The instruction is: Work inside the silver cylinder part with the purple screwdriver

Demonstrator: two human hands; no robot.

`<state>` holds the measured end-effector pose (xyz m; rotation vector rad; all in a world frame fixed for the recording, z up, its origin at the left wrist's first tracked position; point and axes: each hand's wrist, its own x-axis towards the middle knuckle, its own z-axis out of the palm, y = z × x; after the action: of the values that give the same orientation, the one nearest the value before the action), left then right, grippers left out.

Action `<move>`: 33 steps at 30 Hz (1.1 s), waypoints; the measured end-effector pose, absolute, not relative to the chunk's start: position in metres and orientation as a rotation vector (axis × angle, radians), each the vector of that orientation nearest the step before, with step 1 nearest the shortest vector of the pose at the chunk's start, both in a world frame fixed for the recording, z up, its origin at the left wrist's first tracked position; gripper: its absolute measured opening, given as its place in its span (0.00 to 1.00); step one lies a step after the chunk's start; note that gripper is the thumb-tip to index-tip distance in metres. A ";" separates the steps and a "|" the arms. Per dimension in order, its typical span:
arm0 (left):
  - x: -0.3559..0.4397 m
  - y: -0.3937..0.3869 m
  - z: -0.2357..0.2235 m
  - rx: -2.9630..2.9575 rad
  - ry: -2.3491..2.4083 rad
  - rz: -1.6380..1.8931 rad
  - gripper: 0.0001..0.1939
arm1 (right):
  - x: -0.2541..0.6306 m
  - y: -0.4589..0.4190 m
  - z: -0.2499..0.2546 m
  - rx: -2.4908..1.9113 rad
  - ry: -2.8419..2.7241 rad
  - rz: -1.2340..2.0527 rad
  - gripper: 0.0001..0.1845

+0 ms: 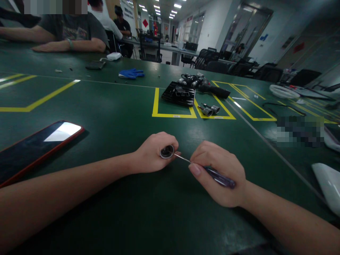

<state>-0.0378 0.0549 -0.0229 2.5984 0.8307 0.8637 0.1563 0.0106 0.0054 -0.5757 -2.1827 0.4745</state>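
My left hand (155,152) is wrapped round a small round metal connector (166,151), its dark open end turned toward my right. In my right hand (220,173) is a screwdriver (221,178) with a dark purplish, see-through handle and a thin metal shaft. The shaft points left, and its tip reaches the connector's open face; how deep it goes I cannot tell. Most of the connector's body is hidden by my left fingers. Further back, similar metal connectors (208,110) lie inside a yellow-taped box on the green table (127,216).
A phone (39,147) with a red edge lies at left. Beyond my hands are a glossy black box (178,94), a heap of cabled connectors (192,79) and a blue glove (131,73). A white object (328,186) stands at right. A person (71,33) sits across the table.
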 end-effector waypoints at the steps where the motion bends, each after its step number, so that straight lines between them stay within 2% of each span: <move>1: -0.038 0.055 -0.023 2.599 0.829 0.867 0.08 | 0.156 0.011 0.005 -0.582 -2.186 0.471 0.05; 20: -0.039 0.053 -0.022 2.512 0.863 0.896 0.08 | 0.160 0.007 0.009 -0.561 -2.014 0.470 0.09; 33: -0.039 0.052 -0.021 2.583 0.852 0.903 0.08 | 0.152 0.013 0.002 -0.516 -2.224 0.347 0.04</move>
<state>-0.0389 0.0518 -0.0205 2.5833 0.8524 0.9032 0.1517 0.0134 0.0022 -0.5158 -2.2238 0.3468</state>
